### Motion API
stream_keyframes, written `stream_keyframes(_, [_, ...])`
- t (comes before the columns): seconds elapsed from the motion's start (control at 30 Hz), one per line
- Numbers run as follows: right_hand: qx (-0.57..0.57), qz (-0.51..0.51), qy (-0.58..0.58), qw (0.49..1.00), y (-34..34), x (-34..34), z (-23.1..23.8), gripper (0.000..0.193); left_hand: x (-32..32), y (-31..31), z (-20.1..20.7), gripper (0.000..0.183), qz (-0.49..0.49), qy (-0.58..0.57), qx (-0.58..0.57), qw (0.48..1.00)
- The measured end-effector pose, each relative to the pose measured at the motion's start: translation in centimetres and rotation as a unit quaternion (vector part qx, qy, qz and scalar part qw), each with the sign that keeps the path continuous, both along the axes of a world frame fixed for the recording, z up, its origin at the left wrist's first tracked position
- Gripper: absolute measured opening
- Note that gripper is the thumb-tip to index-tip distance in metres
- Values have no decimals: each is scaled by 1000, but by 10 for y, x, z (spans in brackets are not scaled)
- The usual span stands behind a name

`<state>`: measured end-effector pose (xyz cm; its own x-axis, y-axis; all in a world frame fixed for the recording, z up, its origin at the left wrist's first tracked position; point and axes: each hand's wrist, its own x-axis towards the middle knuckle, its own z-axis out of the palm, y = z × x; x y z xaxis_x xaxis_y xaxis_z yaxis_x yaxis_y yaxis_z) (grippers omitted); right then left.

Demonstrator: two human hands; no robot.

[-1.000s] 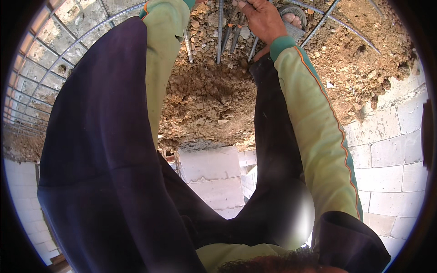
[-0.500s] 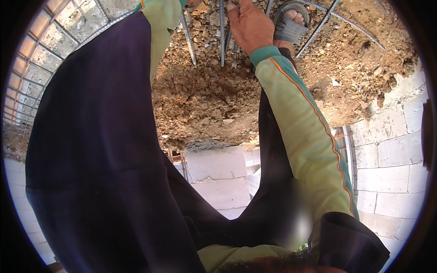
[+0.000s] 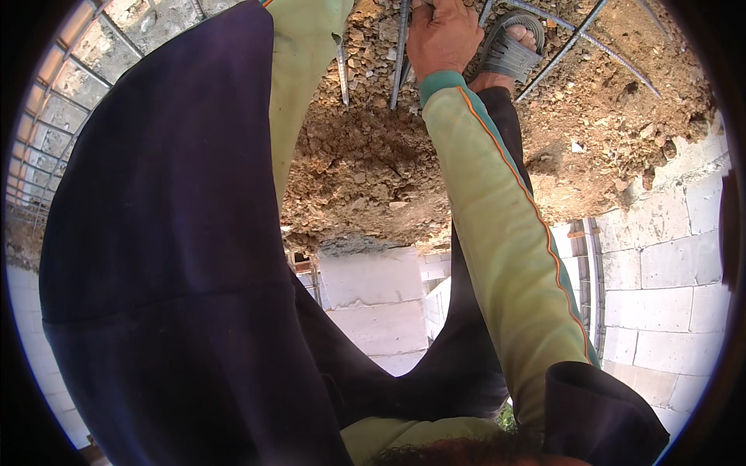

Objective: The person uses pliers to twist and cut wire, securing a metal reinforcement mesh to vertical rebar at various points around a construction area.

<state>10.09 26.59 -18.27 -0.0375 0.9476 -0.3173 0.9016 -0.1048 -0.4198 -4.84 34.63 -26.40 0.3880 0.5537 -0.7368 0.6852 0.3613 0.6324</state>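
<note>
The right hand (image 3: 441,35) sits at the top edge of the view, fingers curled around a steel bar (image 3: 399,54) near its upper end. The grip is closed; the fingertips are cut off by the frame edge. The bar runs down from the hand and ends over the gravel and soil (image 3: 365,171). A second bar (image 3: 343,71) stands just beside it to the left, apart from the hand. The right sleeve (image 3: 497,233), pale green with an orange stripe, runs from the lower edge up to the wrist.

The left hand is out of view; only its green sleeve (image 3: 299,85) shows, rising to the top edge.

A grey sandal (image 3: 509,48) on a foot lies just right of the right hand, resting on crossing bars (image 3: 579,35). Pale blocks (image 3: 660,264) form a wall at right and below the soil.
</note>
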Motion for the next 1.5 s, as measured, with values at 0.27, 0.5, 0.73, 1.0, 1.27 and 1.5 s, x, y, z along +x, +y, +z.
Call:
stream_keyframes(0.27, [-27, -335, 163, 927, -5, -29, 0, 7, 7, 12, 7, 55, 4, 2, -26, 1000])
stream_keyframes(0.5, [45, -95, 13, 994, -1, -29, 0, 8, 10, 10, -7, 51, -31, -16, 4, 999])
stream_keyframes(0.73, [-53, -243, 182, 951, -3, -40, -7, 18, 11, 5, -35, 29, -431, 10, 256, 865])
stream_keyframes(1.0, [-85, -470, 381, 791, 1, -45, -26, 27, 13, 12, -34, 27, -390, -13, 220, 894])
stream_keyframes(1.27, [-68, -294, 41, 953, -75, 2, -3, 44, 6, 6, -46, 24, -364, -32, 246, 898])
stream_keyframes(1.5, [-306, -159, -126, 930, -70, 14, -9, 59, 5, 3, -45, 24, -314, -38, 233, 920])
